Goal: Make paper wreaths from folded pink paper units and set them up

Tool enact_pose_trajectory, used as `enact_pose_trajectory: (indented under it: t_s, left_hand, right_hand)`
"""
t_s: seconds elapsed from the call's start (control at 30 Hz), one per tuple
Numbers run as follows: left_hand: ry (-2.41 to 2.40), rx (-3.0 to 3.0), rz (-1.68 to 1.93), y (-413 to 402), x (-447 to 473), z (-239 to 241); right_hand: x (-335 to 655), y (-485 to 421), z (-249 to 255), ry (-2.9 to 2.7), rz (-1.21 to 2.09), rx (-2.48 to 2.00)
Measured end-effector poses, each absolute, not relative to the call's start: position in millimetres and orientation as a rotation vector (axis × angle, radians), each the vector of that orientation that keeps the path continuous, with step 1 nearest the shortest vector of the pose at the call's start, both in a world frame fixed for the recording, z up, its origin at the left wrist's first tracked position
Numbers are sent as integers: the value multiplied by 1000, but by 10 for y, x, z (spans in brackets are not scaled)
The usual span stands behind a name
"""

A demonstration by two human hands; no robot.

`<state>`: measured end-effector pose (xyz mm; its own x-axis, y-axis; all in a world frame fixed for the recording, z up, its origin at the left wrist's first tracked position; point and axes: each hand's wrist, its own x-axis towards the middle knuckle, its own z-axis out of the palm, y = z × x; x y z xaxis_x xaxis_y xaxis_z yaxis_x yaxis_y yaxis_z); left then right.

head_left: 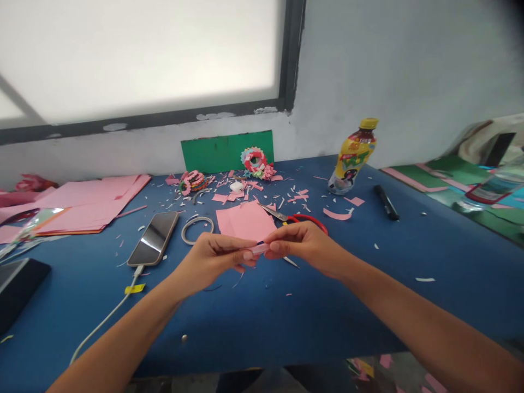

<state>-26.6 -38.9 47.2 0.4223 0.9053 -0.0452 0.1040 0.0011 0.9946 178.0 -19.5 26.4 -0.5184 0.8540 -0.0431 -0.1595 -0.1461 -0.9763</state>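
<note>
While both hands are held close together above a blue table [409, 273], a small pink strip [258, 249] is pinched between them, just in front of a pink sheet [245, 221] lying flat on the table. One end of the strip is gripped by the thumb and fingertips of the left hand [213, 259], the other end by those of the right hand [303, 243], so that the fingertips nearly meet.

Just right of the pink sheet, red-handled scissors [303, 219] are partly hidden behind the right hand. Just left of the sheet a thin ring [197, 229] is seen, and beyond it a phone [153, 238] lies face up with a white cable [106, 319] plugged in. Far left of the sheet, a stack of pink paper [82, 204] is spread out. Behind the sheet, paper scraps [286, 196] are scattered, and a green card [227, 151] and a paper wreath [256, 161] are propped against the wall. Well to the right of the sheet stand a yellow-labelled bottle [352, 156] and a black marker [385, 202].
</note>
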Motion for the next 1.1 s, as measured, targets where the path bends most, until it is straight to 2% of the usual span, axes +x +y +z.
enact_pose_trajectory:
  t_s: [0.23,0.67,1.1]
  left_hand:
    - [1131,1825,968,-463,-202,484]
    - [1116,1689,983,-453,-212,457]
    - [1034,2029,1005,-442,-249,461]
  right_hand:
    - [1788,-217,273,-1422,1685,-903]
    - [1802,-233,262,-1590,1517,-902]
    - [1800,-183,240,-1445,1704,-886]
